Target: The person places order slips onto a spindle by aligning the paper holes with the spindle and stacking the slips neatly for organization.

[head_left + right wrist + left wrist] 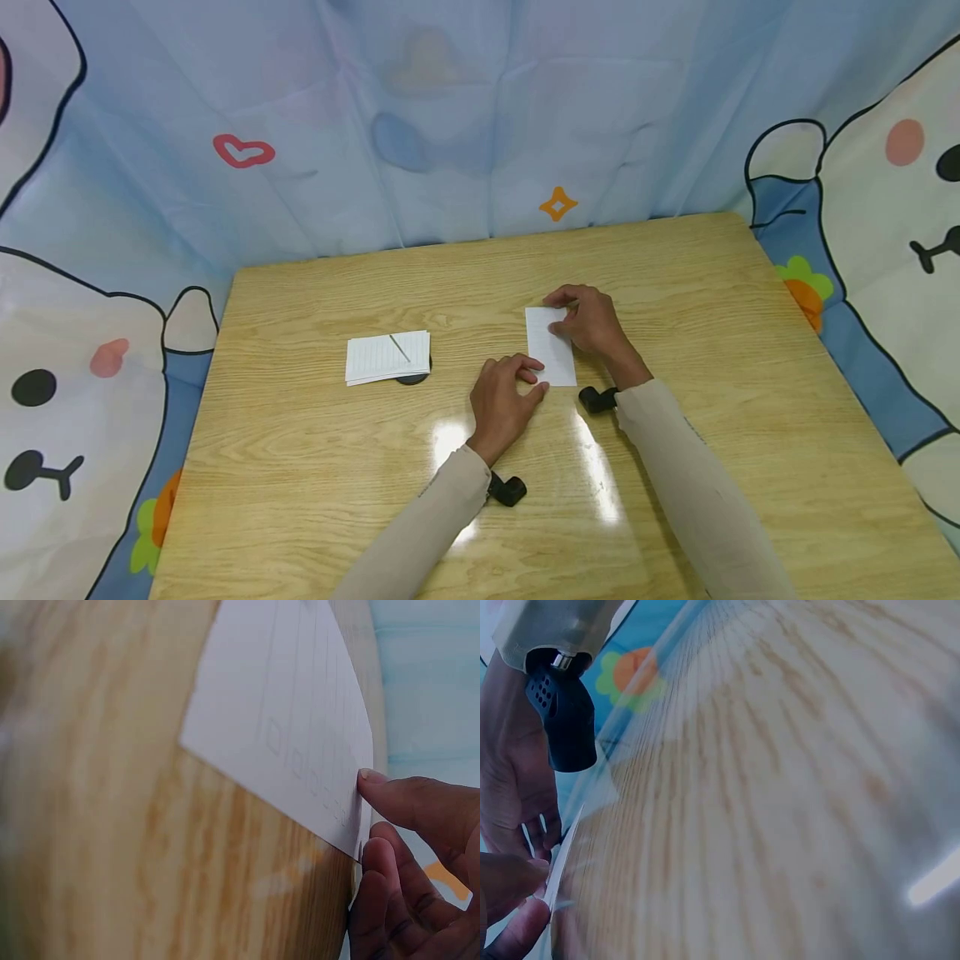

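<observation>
A small white lined paper sheet (551,346) lies upright in front of me, slightly right of the table's middle. My right hand (592,321) pinches its upper right edge. In the right wrist view the thumb presses on the face of the sheet (292,720), with the fingers curled at the edge; faint lines and small printed boxes show there. At the lower left corner, my left hand (504,404) pinches the paper between thumb and index finger. The left wrist view shows the sheet (561,862) nearly edge-on between those fingertips.
To the left, a stack of lined paper sheets (375,358) lies with a thin dark stick (400,348) across it. A round black object (412,379) peeks out from underneath. Behind the wooden table (300,458) hangs a printed blue curtain (450,125).
</observation>
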Tool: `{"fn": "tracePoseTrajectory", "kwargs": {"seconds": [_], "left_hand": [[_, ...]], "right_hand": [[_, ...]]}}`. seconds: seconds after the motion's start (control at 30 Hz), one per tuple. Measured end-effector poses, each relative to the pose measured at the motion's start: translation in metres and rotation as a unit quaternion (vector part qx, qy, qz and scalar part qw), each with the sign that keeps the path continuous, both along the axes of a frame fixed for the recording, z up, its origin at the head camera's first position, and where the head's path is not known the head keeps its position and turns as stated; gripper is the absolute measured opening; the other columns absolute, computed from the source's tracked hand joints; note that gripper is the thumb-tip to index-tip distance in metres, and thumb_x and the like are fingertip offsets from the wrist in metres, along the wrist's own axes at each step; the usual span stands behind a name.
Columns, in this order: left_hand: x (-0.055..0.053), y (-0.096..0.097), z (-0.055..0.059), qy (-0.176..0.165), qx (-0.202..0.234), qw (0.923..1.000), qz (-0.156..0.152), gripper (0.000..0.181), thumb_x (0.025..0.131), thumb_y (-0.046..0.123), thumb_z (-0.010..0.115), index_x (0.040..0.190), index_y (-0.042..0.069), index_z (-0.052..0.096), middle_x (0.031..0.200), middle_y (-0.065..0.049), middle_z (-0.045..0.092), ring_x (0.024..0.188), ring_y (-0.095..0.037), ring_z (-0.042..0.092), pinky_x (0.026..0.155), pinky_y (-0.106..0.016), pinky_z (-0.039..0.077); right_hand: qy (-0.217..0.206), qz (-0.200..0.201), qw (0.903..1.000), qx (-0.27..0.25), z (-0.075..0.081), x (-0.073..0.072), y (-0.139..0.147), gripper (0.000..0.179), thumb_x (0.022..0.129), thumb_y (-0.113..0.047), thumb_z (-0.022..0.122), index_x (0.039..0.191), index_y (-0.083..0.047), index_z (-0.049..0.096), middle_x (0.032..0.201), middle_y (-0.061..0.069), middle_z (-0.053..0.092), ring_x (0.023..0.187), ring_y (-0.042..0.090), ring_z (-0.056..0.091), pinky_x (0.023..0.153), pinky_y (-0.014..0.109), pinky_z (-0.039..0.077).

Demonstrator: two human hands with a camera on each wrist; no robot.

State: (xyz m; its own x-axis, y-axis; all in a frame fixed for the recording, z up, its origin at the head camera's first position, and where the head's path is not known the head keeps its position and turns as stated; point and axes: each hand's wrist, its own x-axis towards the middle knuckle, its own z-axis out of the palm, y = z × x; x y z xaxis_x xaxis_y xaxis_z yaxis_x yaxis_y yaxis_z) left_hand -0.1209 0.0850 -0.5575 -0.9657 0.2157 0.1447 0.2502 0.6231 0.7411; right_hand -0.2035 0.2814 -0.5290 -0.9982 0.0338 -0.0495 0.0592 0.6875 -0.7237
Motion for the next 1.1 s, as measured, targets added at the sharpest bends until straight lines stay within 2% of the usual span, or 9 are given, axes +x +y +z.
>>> {"fn": "tracePoseTrajectory", "kwargs": {"seconds": [0.17, 0.3, 0.37, 0.57, 0.83, 1.1], "left_hand": [[-0.0014, 0.0012, -0.0005, 0.005, -0.023, 0.9997, 0.001, 0.024, 0.088, 0.028, 0.089, 0.109, 0.029, 0.078, 0.091, 0.013, 0.075, 0.088, -0.01, 0.061, 0.066, -0.018, 0.042], [-0.002, 0.0018, 0.0002, 0.008, -0.029, 0.9995, 0.003, 0.024, 0.087, 0.026, 0.09, 0.108, 0.03, 0.078, 0.091, 0.013, 0.075, 0.088, -0.01, 0.061, 0.064, -0.017, 0.041], [-0.0021, 0.002, 0.0008, 0.007, -0.031, 0.9995, 0.003, 0.024, 0.087, 0.026, 0.09, 0.108, 0.03, 0.078, 0.091, 0.013, 0.074, 0.087, -0.01, 0.06, 0.064, -0.017, 0.04], [-0.0022, 0.0022, 0.0018, 0.0, -0.035, 0.9994, 0.0, 0.025, 0.087, 0.025, 0.089, 0.109, 0.03, 0.078, 0.091, 0.014, 0.074, 0.087, -0.009, 0.06, 0.065, -0.017, 0.04], [-0.0034, 0.0028, 0.0009, -0.005, -0.037, 0.9993, -0.002, 0.025, 0.087, 0.025, 0.089, 0.109, 0.03, 0.078, 0.091, 0.014, 0.073, 0.085, -0.008, 0.057, 0.064, -0.017, 0.039], [-0.0038, 0.0031, 0.0004, -0.003, -0.034, 0.9994, 0.0, 0.025, 0.087, 0.025, 0.089, 0.109, 0.03, 0.078, 0.091, 0.014, 0.073, 0.084, -0.009, 0.056, 0.063, -0.017, 0.038]], "right_hand": [[-0.012, 0.003, 0.9999, 0.001, -0.0003, -0.0026, -0.0006, 0.037, 0.089, 0.001, 0.081, 0.124, -0.007, 0.074, 0.126, 0.019, 0.072, 0.112, 0.038, 0.064, 0.095, 0.053, 0.054], [-0.016, 0.011, 0.9998, 0.0, -0.0008, -0.0037, -0.0001, 0.038, 0.089, 0.001, 0.081, 0.125, -0.007, 0.074, 0.124, 0.019, 0.072, 0.115, 0.039, 0.064, 0.099, 0.055, 0.053], [-0.014, 0.018, 0.9997, 0.003, -0.0014, -0.004, 0.0005, 0.038, 0.089, 0.001, 0.081, 0.125, -0.009, 0.074, 0.122, 0.019, 0.072, 0.113, 0.038, 0.064, 0.098, 0.055, 0.053], [0.001, 0.034, 0.9994, 0.01, -0.0029, -0.0051, 0.0009, 0.038, 0.088, 0.003, 0.08, 0.123, -0.011, 0.075, 0.112, 0.017, 0.072, 0.099, 0.034, 0.066, 0.082, 0.046, 0.055], [0.017, 0.057, 0.998, 0.02, -0.0009, -0.0074, -0.0009, 0.044, 0.085, 0.009, 0.077, 0.126, -0.006, 0.072, 0.114, 0.019, 0.06, 0.097, 0.035, 0.059, 0.085, 0.046, 0.05], [0.024, 0.07, 0.9971, 0.018, -0.0011, -0.0072, -0.0014, 0.035, 0.086, 0.01, 0.076, 0.115, -0.006, 0.064, 0.12, 0.019, 0.068, 0.109, 0.038, 0.064, 0.085, 0.045, 0.048]]}}
